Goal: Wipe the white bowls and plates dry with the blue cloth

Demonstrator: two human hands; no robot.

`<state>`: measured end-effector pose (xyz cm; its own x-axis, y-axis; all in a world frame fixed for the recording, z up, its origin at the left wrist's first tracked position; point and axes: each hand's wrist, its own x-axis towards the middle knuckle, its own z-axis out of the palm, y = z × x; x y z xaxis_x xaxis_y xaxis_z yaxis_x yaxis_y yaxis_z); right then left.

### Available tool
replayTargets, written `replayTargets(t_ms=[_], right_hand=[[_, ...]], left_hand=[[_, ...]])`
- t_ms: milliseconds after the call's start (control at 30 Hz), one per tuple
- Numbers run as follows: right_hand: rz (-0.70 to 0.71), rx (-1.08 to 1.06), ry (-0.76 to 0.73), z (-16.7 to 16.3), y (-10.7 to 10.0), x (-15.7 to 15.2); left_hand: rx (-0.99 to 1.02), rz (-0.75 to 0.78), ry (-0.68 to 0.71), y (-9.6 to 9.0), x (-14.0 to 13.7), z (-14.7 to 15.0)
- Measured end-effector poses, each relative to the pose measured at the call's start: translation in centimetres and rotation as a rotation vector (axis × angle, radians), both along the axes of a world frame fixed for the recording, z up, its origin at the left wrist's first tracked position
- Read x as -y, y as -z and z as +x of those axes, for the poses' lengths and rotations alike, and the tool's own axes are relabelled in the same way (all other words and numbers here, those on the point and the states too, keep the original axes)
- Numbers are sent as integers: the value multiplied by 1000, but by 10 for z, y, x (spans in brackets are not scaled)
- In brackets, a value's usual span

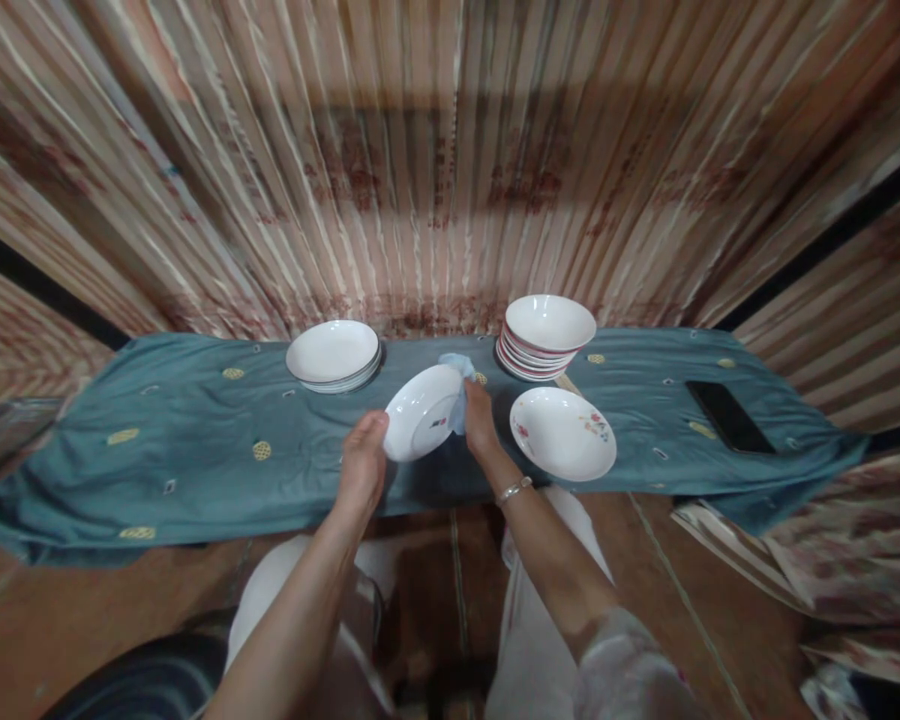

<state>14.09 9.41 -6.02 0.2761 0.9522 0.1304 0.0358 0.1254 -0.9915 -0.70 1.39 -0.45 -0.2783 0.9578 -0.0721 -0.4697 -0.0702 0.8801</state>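
Over the tabletop (210, 450), toward its near edge, left hand (364, 455) gripped the tilted plate's left rim (412, 420) | right hand (478, 412) closed on blue cloth (457, 366) at its right rim | I judged: wiping; next move called for steady hold | low stack (335, 355) stood by far edge

Held plate (418, 418): smooth, glossy, ceramic-looking
Rag (458, 366): matt, crumpled cloth
Counter cover (202, 430): creased fabric, faint sheen
Bracelet (514, 491): shiny metal
Curtain (420, 190): pleated, matt cloth
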Motion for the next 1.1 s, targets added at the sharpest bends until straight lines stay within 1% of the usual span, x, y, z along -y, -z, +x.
replayTargets(t_ms=[167, 300, 367, 433, 567, 733, 933, 1100], right_hand=[[239, 297, -42, -3, -29, 13], [466, 564, -81, -12, -46, 28], [538, 689, -128, -17, -52, 37], [568, 783, -188, -23, -58, 46], [559, 851, -278, -27, -64, 54], [524, 800, -254, -25, -61, 48], [472, 624, -150, -24, -47, 30], [317, 393, -78, -19, -27, 15]], left_hand=[[-30, -9, 6, -1, 2, 1], [-39, -13, 20, -2, 2, 2], [-24, -16, 28, -2, 1, 3], [-10, -13, 26, -2, 0, 3], [23, -6, 28, -1, -2, 2], [49, -11, 47, 1, -3, 0], [51, -17, -6, 2, -4, -1], [66, -28, -15, 1, -3, -3]])
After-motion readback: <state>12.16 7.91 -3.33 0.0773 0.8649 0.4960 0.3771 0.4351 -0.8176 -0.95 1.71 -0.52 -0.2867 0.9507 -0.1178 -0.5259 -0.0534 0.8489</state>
